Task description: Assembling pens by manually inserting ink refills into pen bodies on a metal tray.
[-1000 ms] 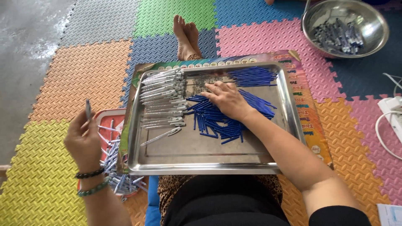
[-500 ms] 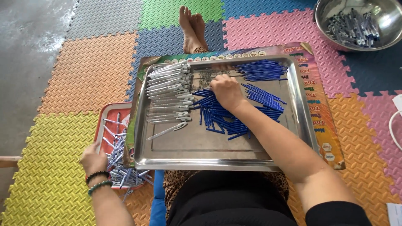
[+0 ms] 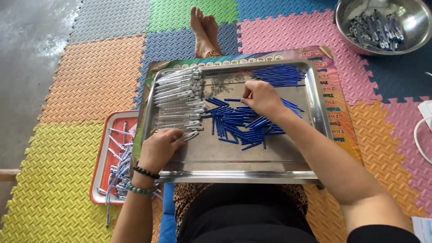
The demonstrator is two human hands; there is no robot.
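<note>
I'm sitting w/ the steel tray (image 3: pixel 315 135) across my lap, and my right hand (image 3: pixel 263 99) is hovering over the loose pile of blue tubes (image 3: pixel 238 123) mid-tray. Thumb & forefinger are pinching at one tube near the top of the pile, around the hand's left edge; fingers are closed on it as far as I can tell, though the tip is mostly hidden under my knuckles. Most tubes in the pile are lying roughly side to side or slanting, long axes fanning out, so the pinch is coming in across the short way. My left hand (image 3: pixel 159 148) is resting at the tray's near-left corner, fingers curled around the bottom piece of the row of clear pen barrels (image 3: pixel 177 101), which are lying left-right, stacked in a column just left of the pile. Right hand is the nearer one to the blue stuff; left is nearer the barrels. A neater bundle of blue tubes (image 3: pixel 279 74) is sitting at the far right of the tray, beyond my right hand.
</note>
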